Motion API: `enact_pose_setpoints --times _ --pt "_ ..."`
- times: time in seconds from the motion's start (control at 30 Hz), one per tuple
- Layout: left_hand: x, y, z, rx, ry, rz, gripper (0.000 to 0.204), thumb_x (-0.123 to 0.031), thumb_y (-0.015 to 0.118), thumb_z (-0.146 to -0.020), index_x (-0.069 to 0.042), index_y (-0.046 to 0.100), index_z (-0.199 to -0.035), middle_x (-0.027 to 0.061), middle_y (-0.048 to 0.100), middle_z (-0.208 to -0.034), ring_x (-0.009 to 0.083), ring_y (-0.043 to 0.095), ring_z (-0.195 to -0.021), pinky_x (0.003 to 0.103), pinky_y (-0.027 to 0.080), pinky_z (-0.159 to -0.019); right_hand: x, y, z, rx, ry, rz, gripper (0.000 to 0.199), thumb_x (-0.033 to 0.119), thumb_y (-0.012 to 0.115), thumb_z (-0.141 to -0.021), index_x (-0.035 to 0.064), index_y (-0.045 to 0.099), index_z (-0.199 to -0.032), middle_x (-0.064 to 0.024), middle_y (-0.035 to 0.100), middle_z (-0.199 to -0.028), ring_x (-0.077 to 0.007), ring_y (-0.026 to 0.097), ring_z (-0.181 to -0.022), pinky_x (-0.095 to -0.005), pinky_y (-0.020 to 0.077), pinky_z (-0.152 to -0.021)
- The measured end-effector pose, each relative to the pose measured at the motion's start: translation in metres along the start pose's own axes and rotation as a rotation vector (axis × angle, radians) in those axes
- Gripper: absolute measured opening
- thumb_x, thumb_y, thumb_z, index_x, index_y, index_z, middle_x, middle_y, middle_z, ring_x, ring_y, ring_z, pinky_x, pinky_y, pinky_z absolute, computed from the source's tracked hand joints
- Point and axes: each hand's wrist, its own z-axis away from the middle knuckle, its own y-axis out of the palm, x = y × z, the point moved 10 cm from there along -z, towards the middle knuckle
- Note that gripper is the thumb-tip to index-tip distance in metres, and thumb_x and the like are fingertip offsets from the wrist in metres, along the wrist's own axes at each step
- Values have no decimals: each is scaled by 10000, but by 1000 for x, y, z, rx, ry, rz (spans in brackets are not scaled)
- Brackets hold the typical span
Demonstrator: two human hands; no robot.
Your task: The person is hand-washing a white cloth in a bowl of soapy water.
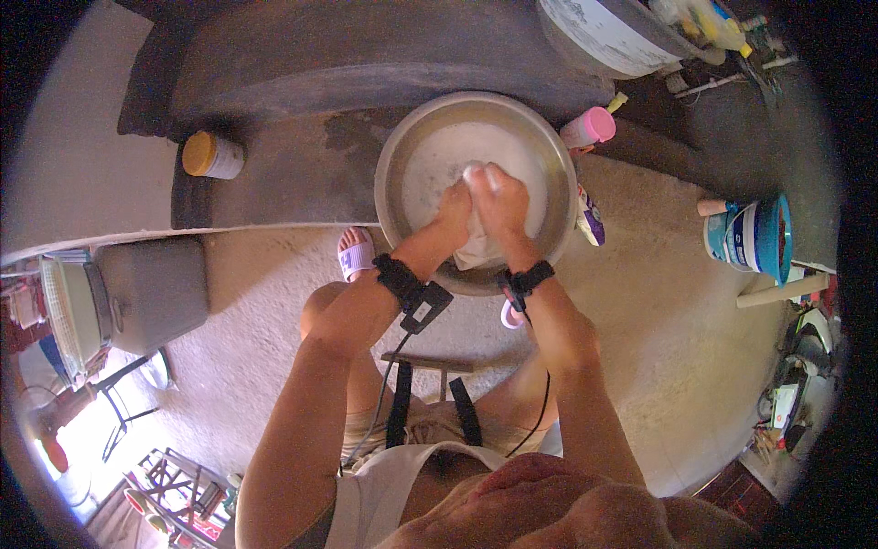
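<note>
A wide metal basin (pixel 388 151) with whitish, sudsy water (pixel 430 151) stands in front of me. Both my fists are together over its middle. My left hand (pixel 453 213) is closed on a white cloth (pixel 476 249), which hangs down from between the hands toward the basin's near side. Pressed against it, my right hand (pixel 502 201) grips the same cloth, its fingers wrapped round. White foam or a bit of cloth shows at the top of the knuckles. Dark bands circle both my wrists, with a cable on each.
A pink-lidded container (pixel 593 126) and a purple-and-white packet (pixel 590 220) stand close by the basin's right. On the ledge at left is a yellow-lidded jar (pixel 212 156). A blue bucket (pixel 773 240) sits far right, a grey bin (pixel 155 291) at left. A large tub (pixel 608 41) rests behind.
</note>
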Motion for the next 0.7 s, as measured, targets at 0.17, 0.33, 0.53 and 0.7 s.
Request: enact_pose_setpoints --times 0.17,0.33,0.53,0.7 --pt "-34 -28 -4 -51 -41 122 355 -253 451 -847 -43 526 -1124 188 564 -1106 329 534 -1027 396 410 -876 32 -8 25 19 -220 -138 385 379 505 -860 30 583 -718 -216 539 -605 -390 553 -590 -421 428 -548" --pt "37 -7 3 -132 -232 335 385 -245 501 -832 -29 516 -1151 198 551 -1125 326 525 -1052 382 401 -900 7 10 -1 -15 45 -164 382 390 496 -857 57 551 -678 -196 566 -632 -376 573 -616 -458 437 -562" --pt "-2 -1 -2 252 -142 -15 391 -233 533 -823 -50 502 -1167 184 526 -1174 337 500 -1092 413 400 -917 10 -4 8 4 56 -54 351 385 509 -863 75 613 -738 -184 598 -699 -380 574 -666 -435 438 -598" --pt "38 -25 12 -207 -973 979 393 -308 649 -800 7 546 -1010 124 603 -942 248 577 -900 352 450 -803 -25 -29 -23 9 127 -90 329 346 535 -875 41 629 -798 -184 593 -686 -249 571 -616 -343 438 -597"
